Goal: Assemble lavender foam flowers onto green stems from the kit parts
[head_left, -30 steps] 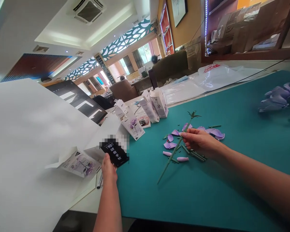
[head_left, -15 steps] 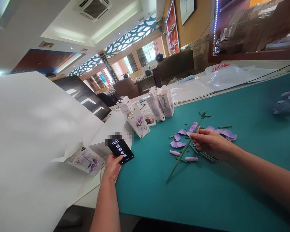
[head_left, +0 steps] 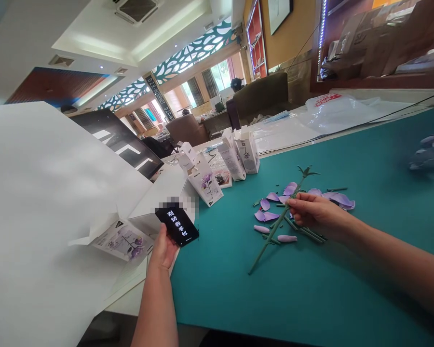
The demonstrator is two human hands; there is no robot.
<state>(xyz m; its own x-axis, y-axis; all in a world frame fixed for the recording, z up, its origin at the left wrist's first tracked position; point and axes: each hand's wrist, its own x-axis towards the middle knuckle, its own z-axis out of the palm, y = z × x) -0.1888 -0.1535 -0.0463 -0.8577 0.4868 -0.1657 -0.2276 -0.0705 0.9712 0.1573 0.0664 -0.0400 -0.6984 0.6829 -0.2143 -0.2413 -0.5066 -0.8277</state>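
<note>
My left hand (head_left: 165, 246) is closed around a smartphone (head_left: 177, 224), thumb along its near edge. White characters show on its dark screen, and its upper end is pixelated. Over on the right, my right hand (head_left: 311, 212) pinches a green flower stem (head_left: 273, 233) near its upper part. The stem slants, with small pointed leaves at the top and its bare end toward me. Beneath and around that hand lie loose purple petals (head_left: 267, 216), short green stem pieces (head_left: 313, 234) and two pinkish bud-shaped pieces (head_left: 287, 238). My fingers cover some of them.
A teal mat (head_left: 217, 284) covers the table. White flower-printed boxes (head_left: 207, 182) stand at its back edge, and another box (head_left: 125, 241) lies tilted at the left. A large white panel (head_left: 50, 193) fills the left side. Blurred purple flowers (head_left: 432, 149) are at far right.
The left thumb has slid off the phone's screen toward its edge, and the phone has tilted slightly. My right hand and the stem have hardly moved; the view has shifted a little.
</note>
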